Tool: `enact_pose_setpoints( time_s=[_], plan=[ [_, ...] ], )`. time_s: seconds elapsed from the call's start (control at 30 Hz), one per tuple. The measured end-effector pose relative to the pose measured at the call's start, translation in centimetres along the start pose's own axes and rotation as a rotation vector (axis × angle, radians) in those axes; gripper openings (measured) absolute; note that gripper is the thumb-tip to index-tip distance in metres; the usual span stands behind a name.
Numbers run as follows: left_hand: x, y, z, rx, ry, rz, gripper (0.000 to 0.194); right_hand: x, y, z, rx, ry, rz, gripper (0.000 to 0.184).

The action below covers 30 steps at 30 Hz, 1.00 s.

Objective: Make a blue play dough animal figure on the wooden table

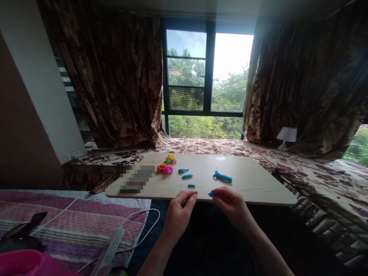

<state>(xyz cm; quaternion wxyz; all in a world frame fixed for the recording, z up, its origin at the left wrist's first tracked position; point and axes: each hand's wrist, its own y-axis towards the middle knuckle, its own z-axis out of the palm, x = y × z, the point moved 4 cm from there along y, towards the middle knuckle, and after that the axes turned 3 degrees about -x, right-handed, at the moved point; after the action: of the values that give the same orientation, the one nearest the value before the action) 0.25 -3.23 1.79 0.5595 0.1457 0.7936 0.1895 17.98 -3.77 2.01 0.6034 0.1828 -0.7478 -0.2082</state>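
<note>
My right hand pinches a small piece of blue modelling clay over the table's near edge. Beside it, my left hand has thumb and index finger pressed together; whether anything sits between them is too small to tell. Just beyond the left fingertips lies a short blue clay roll. Farther back are two tapered blue clay shapes, one nearer and one behind it. A thicker blue clay log, with a pinched end, lies beyond my right hand.
On the pale wooden table, lumps of yellow, orange and pink clay cluster at the back left. A pixelated dark object lies at the left. A power strip rests on the bed; a white lamp stands far right.
</note>
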Motion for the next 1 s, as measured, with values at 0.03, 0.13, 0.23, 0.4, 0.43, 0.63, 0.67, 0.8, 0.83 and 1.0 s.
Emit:
enact_pose_setpoints(
  time_s=[0.03, 0.13, 0.23, 0.4, 0.43, 0.63, 0.67, 0.8, 0.83, 1.0],
  plan=[
    [-0.9, -0.8, 0.1, 0.077, -0.130, -0.063, 0.030, 1.3, -0.4, -0.1, -0.009, -0.002, -0.040, 0.017],
    [-3.4, -2.5, 0.0, 0.150, -0.328, -0.199, 0.031, 4.6, -1.3, 0.1, 0.024, -0.078, -0.122, 0.013],
    [-4.6, -3.1, -0.1, 0.179, -0.337, -0.256, 0.030, 6.6, -1.8, 0.3, 0.065, -0.128, -0.166, 0.015],
    [-4.5, -3.2, -0.2, 0.145, -0.342, -0.226, 0.026, 7.7, -2.3, 0.7, 0.096, -0.172, -0.204, 0.024],
    [-4.5, -3.3, -0.3, 0.145, -0.340, -0.216, 0.026, 7.8, -2.3, 0.8, 0.099, -0.178, -0.211, 0.025],
    [-5.1, -3.6, -0.5, 0.171, -0.307, -0.201, 0.026, 7.9, -2.4, 0.7, 0.092, -0.196, -0.230, 0.024],
    [-5.2, -3.6, -0.5, 0.171, -0.303, -0.205, 0.026, 7.9, -2.5, 0.6, 0.091, -0.196, -0.235, 0.023],
    [-5.4, -3.5, -0.6, 0.198, -0.286, -0.235, 0.027, 7.8, -2.6, 0.5, 0.108, -0.205, -0.233, 0.021],
    [-5.4, -3.5, -0.6, 0.206, -0.283, -0.240, 0.027, 7.9, -2.6, 0.5, 0.117, -0.207, -0.229, 0.021],
    [-5.7, -3.5, -0.6, 0.208, -0.284, -0.209, 0.026, 8.3, -2.6, 0.6, 0.157, -0.196, -0.214, 0.027]
  ],
)
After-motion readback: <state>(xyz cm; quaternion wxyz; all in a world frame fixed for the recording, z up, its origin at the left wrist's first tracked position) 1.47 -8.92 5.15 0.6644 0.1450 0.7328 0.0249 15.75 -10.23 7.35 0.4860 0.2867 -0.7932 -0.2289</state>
